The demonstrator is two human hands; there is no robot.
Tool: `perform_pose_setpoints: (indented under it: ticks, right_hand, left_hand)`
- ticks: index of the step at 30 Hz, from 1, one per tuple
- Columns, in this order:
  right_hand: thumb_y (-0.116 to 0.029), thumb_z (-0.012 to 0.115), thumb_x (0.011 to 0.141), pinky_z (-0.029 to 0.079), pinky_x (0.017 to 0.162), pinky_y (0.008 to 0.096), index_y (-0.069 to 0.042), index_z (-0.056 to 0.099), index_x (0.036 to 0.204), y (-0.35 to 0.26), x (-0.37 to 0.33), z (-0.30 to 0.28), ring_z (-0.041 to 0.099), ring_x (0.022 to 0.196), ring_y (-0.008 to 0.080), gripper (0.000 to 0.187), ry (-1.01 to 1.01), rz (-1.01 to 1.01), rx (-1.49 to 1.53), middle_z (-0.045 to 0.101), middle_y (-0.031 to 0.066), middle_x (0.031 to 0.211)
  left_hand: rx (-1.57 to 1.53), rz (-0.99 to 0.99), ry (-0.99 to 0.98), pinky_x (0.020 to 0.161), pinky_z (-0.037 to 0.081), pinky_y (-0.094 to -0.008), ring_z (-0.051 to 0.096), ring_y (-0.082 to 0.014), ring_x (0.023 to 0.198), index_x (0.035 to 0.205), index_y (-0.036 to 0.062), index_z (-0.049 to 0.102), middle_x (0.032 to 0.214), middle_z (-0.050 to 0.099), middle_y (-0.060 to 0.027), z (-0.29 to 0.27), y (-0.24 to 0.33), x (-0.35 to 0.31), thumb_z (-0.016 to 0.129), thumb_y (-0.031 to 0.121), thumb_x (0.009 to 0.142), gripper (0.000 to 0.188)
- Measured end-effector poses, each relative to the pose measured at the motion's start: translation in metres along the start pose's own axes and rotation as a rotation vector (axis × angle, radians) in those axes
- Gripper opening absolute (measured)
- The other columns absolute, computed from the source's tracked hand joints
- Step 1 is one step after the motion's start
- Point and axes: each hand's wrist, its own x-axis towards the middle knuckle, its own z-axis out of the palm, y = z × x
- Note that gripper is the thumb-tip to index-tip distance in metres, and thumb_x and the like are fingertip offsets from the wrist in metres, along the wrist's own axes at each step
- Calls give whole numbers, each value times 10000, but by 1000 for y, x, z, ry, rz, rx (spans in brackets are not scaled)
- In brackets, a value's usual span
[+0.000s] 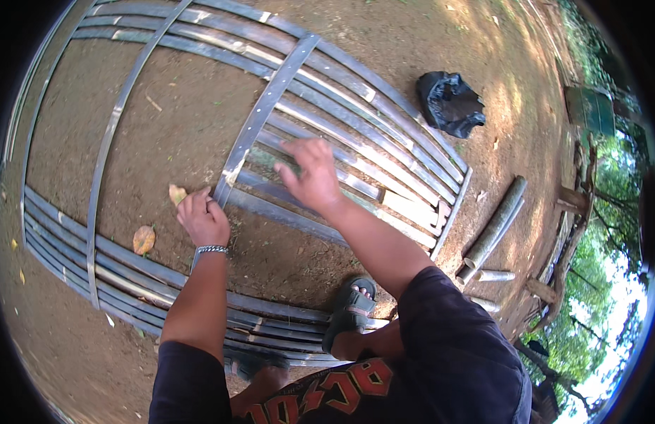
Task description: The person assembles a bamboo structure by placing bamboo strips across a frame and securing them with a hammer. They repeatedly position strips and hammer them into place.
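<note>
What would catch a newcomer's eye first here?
Probably the big slatted frame spread over bare earth, the person's right hand open over its slats and left hand by the lower end of a broad crosspiece. Next come the black plastic bag at upper right and the round poles lying on the ground at right.

Dappled daylight, overexposed sky (628,288), fisheye-bent edges

Ahead of the left hand (204,218), bare soil (158,152) leaves open room between the thin cross strip (117,112) and the wide cross strip (260,116); the latter bars a low sweep toward the right hand (313,173), with slats (285,217) beneath it; sandalled feet (354,300) obstruct the near side, a black bag (451,104) and poles (493,230) the right
</note>
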Motion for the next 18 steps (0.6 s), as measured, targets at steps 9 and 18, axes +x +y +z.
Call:
perform_pose_setpoints:
  ticks: [9, 18]
  right_hand:
    - [-157, 619, 865, 553, 873, 465, -47, 757, 950, 200, 91, -198, 708, 958, 390, 196, 393, 630, -642, 744, 206, 1024]
    - [-180, 582, 948, 556, 998, 407, -14, 762, 1143, 340, 70, -201, 681, 1207, 329, 312, -572, 844, -1148, 698, 209, 1286]
  left_hand:
    - [173, -179, 120, 982, 387, -525, 570, -338, 1134, 1149, 113, 666, 1163, 638, -105, -4, 5, 5, 536, 182, 1024, 193]
    - [136, -84, 13, 986, 368, -492, 569, -319, 1106, 1108, 125, 644, 1137, 634, -88, -8, 11, 9, 577, 135, 998, 129]
